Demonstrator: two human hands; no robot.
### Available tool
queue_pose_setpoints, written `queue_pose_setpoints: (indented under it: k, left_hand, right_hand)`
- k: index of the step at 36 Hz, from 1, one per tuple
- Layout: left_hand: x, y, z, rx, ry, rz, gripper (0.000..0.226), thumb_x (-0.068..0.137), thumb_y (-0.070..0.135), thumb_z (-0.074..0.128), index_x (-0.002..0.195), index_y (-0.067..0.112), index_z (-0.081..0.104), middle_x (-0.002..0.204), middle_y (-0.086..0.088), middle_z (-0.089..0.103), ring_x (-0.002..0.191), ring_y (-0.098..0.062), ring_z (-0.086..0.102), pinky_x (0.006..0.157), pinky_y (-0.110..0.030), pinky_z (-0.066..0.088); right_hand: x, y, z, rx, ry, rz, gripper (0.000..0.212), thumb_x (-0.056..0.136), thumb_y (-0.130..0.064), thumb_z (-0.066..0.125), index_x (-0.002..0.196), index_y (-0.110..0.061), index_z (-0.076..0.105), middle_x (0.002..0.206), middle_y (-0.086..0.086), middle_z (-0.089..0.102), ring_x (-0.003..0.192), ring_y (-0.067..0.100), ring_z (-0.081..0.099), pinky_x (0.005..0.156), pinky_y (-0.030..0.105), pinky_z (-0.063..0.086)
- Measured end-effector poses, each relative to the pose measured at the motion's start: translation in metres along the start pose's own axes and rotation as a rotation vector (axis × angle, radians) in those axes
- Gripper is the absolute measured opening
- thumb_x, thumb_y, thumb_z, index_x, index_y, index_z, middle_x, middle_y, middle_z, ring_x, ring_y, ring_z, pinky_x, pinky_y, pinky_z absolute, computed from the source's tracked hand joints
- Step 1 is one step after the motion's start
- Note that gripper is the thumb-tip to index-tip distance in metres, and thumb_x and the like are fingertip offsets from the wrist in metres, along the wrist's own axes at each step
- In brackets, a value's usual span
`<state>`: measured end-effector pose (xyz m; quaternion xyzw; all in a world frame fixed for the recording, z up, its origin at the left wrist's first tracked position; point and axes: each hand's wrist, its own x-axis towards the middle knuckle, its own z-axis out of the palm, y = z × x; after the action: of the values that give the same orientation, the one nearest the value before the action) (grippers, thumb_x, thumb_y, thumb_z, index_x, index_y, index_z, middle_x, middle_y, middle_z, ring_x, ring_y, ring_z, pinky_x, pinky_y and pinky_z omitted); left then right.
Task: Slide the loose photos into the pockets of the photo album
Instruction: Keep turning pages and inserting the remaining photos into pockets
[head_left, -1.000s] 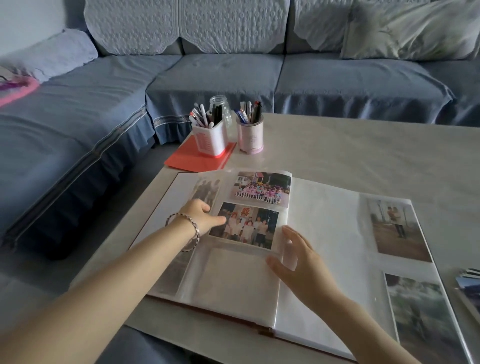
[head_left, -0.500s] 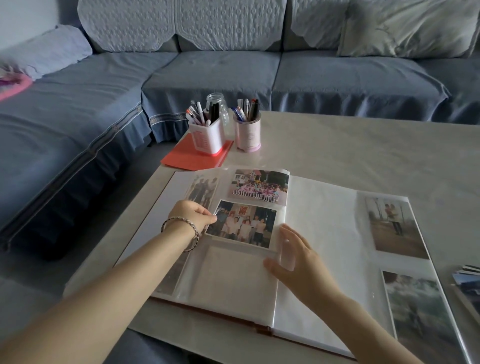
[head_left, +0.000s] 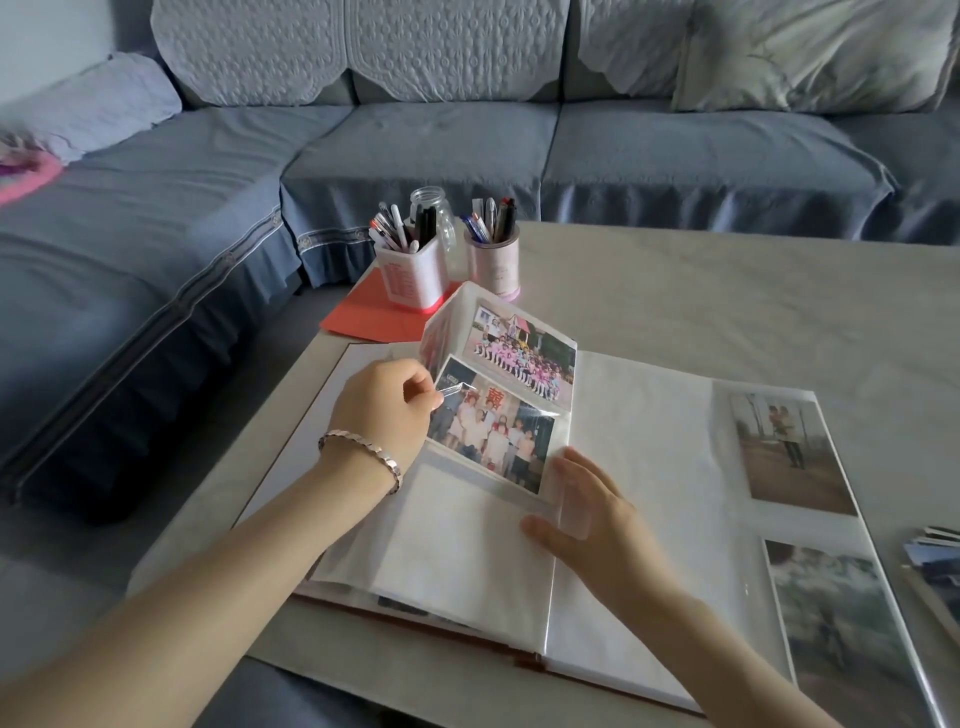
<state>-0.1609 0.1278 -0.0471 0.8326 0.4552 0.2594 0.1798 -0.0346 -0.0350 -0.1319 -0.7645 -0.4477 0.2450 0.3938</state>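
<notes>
Where the thumb and forefinger of the left hand (head_left: 382, 410) close together, they pinch the shiny lip of the clear pocket (head_left: 453, 388) at the left short edge of the group photo (head_left: 493, 436); they may catch the print's corner too, but glare hides that. The photo lies in landscape, its long axis running from that pinch toward the spine and dipping slightly to the right. It bears a large red character above the people, too small to read surely. Just above it sits a second photo (head_left: 522, 358) of children in pink, on a leaf whose far corner curls up off the photo album (head_left: 649, 467). The right hand (head_left: 597, 525) rests flat with straight fingers by the spine, below the group photo's right corner, its fingertips under a translucent sheet. The album lies open on the pale table (head_left: 727, 291), loose photos (head_left: 935, 551) stacked at its right. Beyond stand two pen holders (head_left: 413, 275), one printed in unreadable red.
</notes>
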Motion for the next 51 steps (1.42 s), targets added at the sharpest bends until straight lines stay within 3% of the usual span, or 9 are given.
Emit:
queue_pose_setpoints:
  k: [4, 11, 16, 20, 26, 32, 35, 44, 51]
  left_hand:
    - [-0.001, 0.000, 0.003, 0.050, 0.041, 0.092, 0.012, 0.081, 0.004, 0.066, 0.070, 0.002, 0.063, 0.072, 0.002, 0.055, 0.067, -0.017, 0.050, 0.057, -0.023, 0.034]
    - [-0.004, -0.006, 0.004, 0.080, 0.083, 0.214, 0.013, 0.078, -0.002, 0.067, 0.066, 0.000, 0.063, 0.065, -0.007, 0.062, 0.058, -0.023, 0.051, 0.049, -0.015, 0.031]
    - [-0.005, -0.006, 0.005, 0.073, 0.109, 0.312, 0.013, 0.072, -0.007, 0.070, 0.063, 0.001, 0.064, 0.060, -0.008, 0.062, 0.052, -0.026, 0.053, 0.045, -0.024, 0.040]
    - [-0.004, -0.007, 0.004, 0.056, 0.085, 0.321, 0.012, 0.075, -0.003, 0.070, 0.066, 0.003, 0.065, 0.059, -0.006, 0.064, 0.051, -0.021, 0.051, 0.049, -0.013, 0.029]
    - [-0.003, -0.009, 0.003, -0.004, 0.058, 0.355, 0.011, 0.077, -0.003, 0.069, 0.069, 0.002, 0.063, 0.062, -0.003, 0.062, 0.053, -0.018, 0.051, 0.051, -0.013, 0.033]
    - [-0.001, -0.009, 0.002, -0.159, 0.043, 0.322, 0.008, 0.078, -0.002, 0.069, 0.073, 0.001, 0.064, 0.071, 0.003, 0.063, 0.061, 0.007, 0.056, 0.062, 0.002, 0.038]
    - [0.000, -0.010, 0.001, -0.202, 0.013, 0.308, 0.006, 0.079, -0.002, 0.068, 0.074, 0.001, 0.064, 0.073, 0.005, 0.062, 0.070, 0.015, 0.055, 0.064, 0.001, 0.039]
    - [-0.001, -0.014, -0.001, -0.187, 0.002, 0.260, 0.007, 0.077, 0.003, 0.072, 0.072, 0.005, 0.068, 0.071, 0.007, 0.066, 0.064, 0.005, 0.057, 0.063, -0.002, 0.043]
    - [-0.004, -0.015, -0.002, -0.234, -0.011, 0.183, 0.012, 0.075, 0.008, 0.075, 0.071, 0.015, 0.066, 0.070, 0.009, 0.067, 0.071, 0.002, 0.061, 0.063, -0.006, 0.046]
  right_hand:
    - [0.000, -0.001, -0.001, 0.019, -0.003, 0.004, 0.069, 0.078, -0.032, 0.074, 0.138, -0.017, 0.043, 0.132, -0.026, 0.026, 0.121, -0.007, 0.032, 0.096, 0.001, 0.019]
    - [0.000, 0.000, 0.000, 0.025, 0.005, -0.006, 0.071, 0.078, -0.030, 0.074, 0.139, -0.015, 0.041, 0.131, -0.023, 0.027, 0.119, -0.009, 0.029, 0.094, -0.003, 0.014]
    - [0.000, -0.002, -0.002, 0.024, -0.002, -0.006, 0.071, 0.078, -0.032, 0.073, 0.140, -0.017, 0.040, 0.131, -0.024, 0.028, 0.122, -0.006, 0.032, 0.096, 0.000, 0.017]
    - [0.000, -0.002, -0.002, 0.059, 0.024, 0.013, 0.071, 0.076, -0.029, 0.076, 0.137, -0.019, 0.041, 0.125, -0.028, 0.032, 0.115, -0.006, 0.037, 0.088, -0.008, 0.018]
    - [0.000, -0.002, -0.004, 0.081, 0.024, 0.037, 0.077, 0.074, -0.029, 0.078, 0.139, -0.020, 0.038, 0.122, -0.020, 0.038, 0.113, -0.006, 0.036, 0.089, 0.001, 0.021]
    - [0.000, -0.001, -0.004, 0.088, 0.021, 0.048, 0.077, 0.073, -0.027, 0.078, 0.139, -0.018, 0.039, 0.122, -0.020, 0.039, 0.110, -0.006, 0.037, 0.081, -0.009, 0.019]
    - [0.000, -0.002, -0.005, 0.093, 0.011, 0.050, 0.078, 0.074, -0.027, 0.078, 0.139, -0.019, 0.038, 0.128, -0.016, 0.041, 0.113, -0.005, 0.037, 0.088, -0.001, 0.022]
    - [-0.001, -0.002, -0.003, 0.102, 0.020, 0.053, 0.078, 0.073, -0.026, 0.079, 0.139, -0.019, 0.038, 0.139, -0.008, 0.043, 0.117, -0.002, 0.039, 0.092, 0.006, 0.024]
    - [-0.001, -0.005, -0.003, 0.084, 0.013, 0.065, 0.079, 0.074, -0.029, 0.078, 0.140, -0.022, 0.036, 0.140, -0.010, 0.043, 0.122, 0.003, 0.041, 0.093, 0.008, 0.026]
